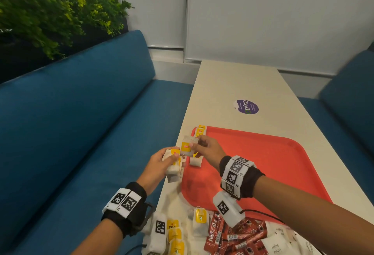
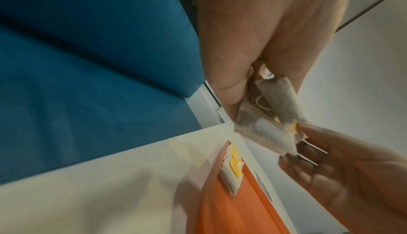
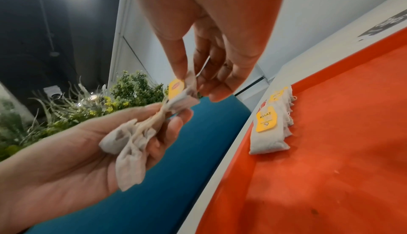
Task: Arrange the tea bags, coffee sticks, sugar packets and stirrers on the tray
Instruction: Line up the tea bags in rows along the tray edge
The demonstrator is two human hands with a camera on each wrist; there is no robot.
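A red tray [image 1: 263, 163] lies on the white table [image 1: 238, 84]. Along its left rim runs a row of tea bags [image 1: 199, 133] with yellow tags, also seen in the right wrist view as tea bags [image 3: 270, 126]. My left hand [image 1: 162, 161] hovers over the table's left edge and holds a bunch of tea bags [image 1: 172, 163], shown as a crumpled bunch [image 3: 130, 143] in the palm. My right hand [image 1: 204, 145] pinches one tea bag [image 1: 187, 146] by its top, just right of the left hand and above the tray's left rim.
Near the table's front edge lie loose tea bags [image 1: 200, 221], red coffee sticks [image 1: 232, 236] and white sugar packets [image 1: 277, 244]. A blue sofa [image 1: 81, 123] runs along the left, another blue seat [image 1: 348, 97] on the right. A purple sticker [image 1: 247, 106] sits beyond the tray.
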